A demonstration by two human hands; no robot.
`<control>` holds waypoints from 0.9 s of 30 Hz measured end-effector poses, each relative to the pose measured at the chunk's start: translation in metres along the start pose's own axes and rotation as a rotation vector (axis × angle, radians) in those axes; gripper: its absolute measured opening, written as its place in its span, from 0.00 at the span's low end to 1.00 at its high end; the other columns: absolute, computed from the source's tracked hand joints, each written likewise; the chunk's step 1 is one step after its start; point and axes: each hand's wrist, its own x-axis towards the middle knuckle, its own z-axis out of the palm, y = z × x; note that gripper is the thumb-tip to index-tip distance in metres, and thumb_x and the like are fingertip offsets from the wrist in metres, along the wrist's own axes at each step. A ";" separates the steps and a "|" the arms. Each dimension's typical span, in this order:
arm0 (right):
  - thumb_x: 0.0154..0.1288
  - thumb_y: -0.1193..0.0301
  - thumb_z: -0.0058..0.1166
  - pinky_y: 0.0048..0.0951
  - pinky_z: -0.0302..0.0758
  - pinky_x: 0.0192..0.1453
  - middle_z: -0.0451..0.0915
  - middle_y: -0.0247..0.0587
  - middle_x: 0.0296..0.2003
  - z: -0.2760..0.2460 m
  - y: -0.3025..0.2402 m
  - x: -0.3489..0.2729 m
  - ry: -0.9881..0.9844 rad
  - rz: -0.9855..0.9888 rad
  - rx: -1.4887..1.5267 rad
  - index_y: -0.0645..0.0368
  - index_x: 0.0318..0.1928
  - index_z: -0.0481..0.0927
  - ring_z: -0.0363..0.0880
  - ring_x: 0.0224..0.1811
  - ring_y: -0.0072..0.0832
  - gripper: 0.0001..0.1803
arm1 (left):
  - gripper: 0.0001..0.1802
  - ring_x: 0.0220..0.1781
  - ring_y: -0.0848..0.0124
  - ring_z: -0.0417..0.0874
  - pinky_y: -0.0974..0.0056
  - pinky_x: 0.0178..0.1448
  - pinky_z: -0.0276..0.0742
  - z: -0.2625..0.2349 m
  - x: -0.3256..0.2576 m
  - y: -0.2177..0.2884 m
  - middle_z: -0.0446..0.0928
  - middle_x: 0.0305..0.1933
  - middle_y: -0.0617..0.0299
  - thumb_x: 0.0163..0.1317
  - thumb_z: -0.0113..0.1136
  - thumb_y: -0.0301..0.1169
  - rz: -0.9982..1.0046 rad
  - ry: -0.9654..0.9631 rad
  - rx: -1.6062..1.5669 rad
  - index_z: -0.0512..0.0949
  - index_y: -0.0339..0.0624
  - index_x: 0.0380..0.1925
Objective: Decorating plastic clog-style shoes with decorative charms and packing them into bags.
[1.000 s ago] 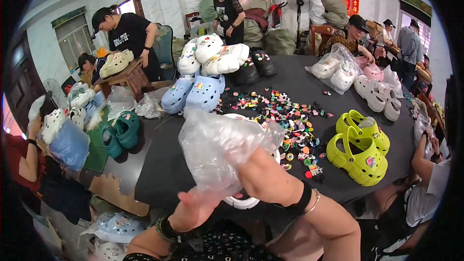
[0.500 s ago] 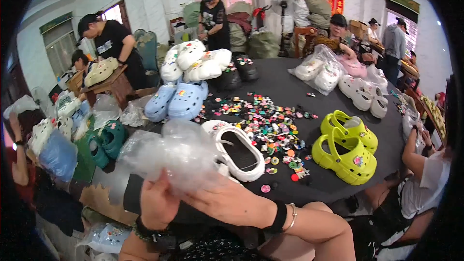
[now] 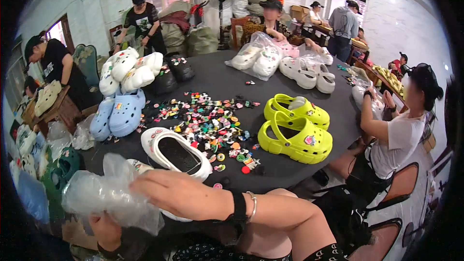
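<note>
A crumpled clear plastic bag is bunched up at the lower left, off the table's near edge. My left hand grips its lower side with closed fingers. From the right, my right hand reaches across with its fingers together at the bag's edge, pinching the film; the thumb is hidden. Just beyond my right hand lies a pair of white clogs; one white clog shows its dark insole, and the other is mostly covered by my hand and the bag.
Small colourful shoe charms are scattered mid-table. Lime clogs stand to the right, blue clogs and stacked white clogs to the left. Bagged white clogs lie at the far side. A co-worker sits at the right.
The view has swung to the right, so the table's things sit further left. The bag stays in my hands, now lower and more spread out, and my hands are further apart.
</note>
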 end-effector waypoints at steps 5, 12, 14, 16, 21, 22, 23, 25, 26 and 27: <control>0.55 0.78 0.56 0.41 0.75 0.47 0.70 0.49 0.45 -0.011 -0.014 0.001 -0.079 -0.142 0.208 0.61 0.45 0.72 0.74 0.46 0.45 0.16 | 0.20 0.57 0.60 0.77 0.56 0.61 0.75 0.040 -0.002 0.027 0.74 0.59 0.51 0.68 0.54 0.32 -0.218 -0.600 -0.053 0.69 0.35 0.57; 0.63 0.71 0.49 0.37 0.74 0.40 0.72 0.47 0.44 -0.013 -0.037 0.007 -0.164 0.109 0.431 0.59 0.56 0.72 0.75 0.43 0.37 0.20 | 0.20 0.53 0.63 0.79 0.59 0.56 0.78 0.042 0.005 0.017 0.74 0.53 0.55 0.66 0.56 0.32 -0.337 -0.642 0.213 0.67 0.38 0.55; 0.61 0.72 0.50 0.36 0.73 0.38 0.72 0.45 0.39 -0.011 -0.030 0.004 -0.229 -0.311 0.031 0.61 0.52 0.73 0.74 0.42 0.36 0.18 | 0.21 0.52 0.64 0.80 0.59 0.54 0.79 0.042 0.003 0.019 0.74 0.52 0.56 0.65 0.57 0.32 -0.365 -0.644 0.298 0.66 0.39 0.55; 0.60 0.73 0.50 0.36 0.73 0.36 0.70 0.43 0.36 -0.010 -0.026 -0.001 -0.230 -0.262 0.023 0.61 0.45 0.73 0.74 0.38 0.37 0.13 | 0.21 0.51 0.66 0.80 0.60 0.53 0.80 0.042 0.002 0.021 0.74 0.51 0.57 0.64 0.58 0.32 -0.395 -0.647 0.383 0.66 0.40 0.55; 0.50 0.78 0.56 0.37 0.74 0.34 0.68 0.45 0.35 0.000 -0.015 -0.008 -0.046 0.013 0.080 0.62 0.39 0.70 0.75 0.36 0.42 0.14 | 0.18 0.53 0.71 0.74 0.63 0.56 0.72 0.114 -0.024 0.044 0.70 0.51 0.56 0.56 0.66 0.29 0.095 -0.379 0.348 0.69 0.38 0.42; 0.47 0.80 0.58 0.37 0.74 0.33 0.69 0.45 0.35 0.003 -0.015 -0.007 0.011 0.076 0.104 0.62 0.40 0.70 0.76 0.37 0.42 0.17 | 0.18 0.53 0.71 0.74 0.63 0.56 0.72 0.111 -0.023 0.041 0.70 0.51 0.56 0.56 0.66 0.29 0.092 -0.375 0.352 0.69 0.38 0.42; 0.47 0.80 0.58 0.37 0.74 0.33 0.69 0.45 0.35 0.005 -0.015 -0.006 0.010 0.078 0.108 0.62 0.40 0.70 0.76 0.37 0.42 0.17 | 0.17 0.54 0.68 0.74 0.62 0.57 0.70 0.104 -0.022 0.039 0.70 0.51 0.54 0.57 0.65 0.30 0.308 -0.357 0.500 0.70 0.37 0.41; 0.43 0.83 0.57 0.36 0.74 0.33 0.69 0.46 0.35 0.005 -0.010 -0.004 0.157 0.159 0.139 0.61 0.41 0.72 0.76 0.37 0.43 0.20 | 0.19 0.56 0.60 0.72 0.60 0.60 0.67 0.099 -0.034 0.036 0.69 0.54 0.50 0.59 0.65 0.35 0.569 -0.340 0.668 0.73 0.33 0.42; 0.43 0.83 0.57 0.36 0.74 0.33 0.69 0.46 0.35 0.002 -0.007 -0.002 0.156 0.157 0.140 0.61 0.41 0.72 0.76 0.37 0.43 0.20 | 0.19 0.56 0.60 0.72 0.60 0.60 0.67 0.099 -0.042 0.035 0.69 0.54 0.50 0.59 0.65 0.35 0.571 -0.338 0.668 0.73 0.33 0.42; 0.43 0.84 0.56 0.36 0.74 0.33 0.70 0.46 0.36 -0.001 -0.003 0.000 0.232 0.153 0.158 0.61 0.41 0.72 0.76 0.36 0.43 0.20 | 0.22 0.58 0.59 0.72 0.60 0.60 0.67 0.101 -0.048 0.034 0.68 0.56 0.48 0.60 0.65 0.37 0.584 -0.394 0.711 0.73 0.31 0.45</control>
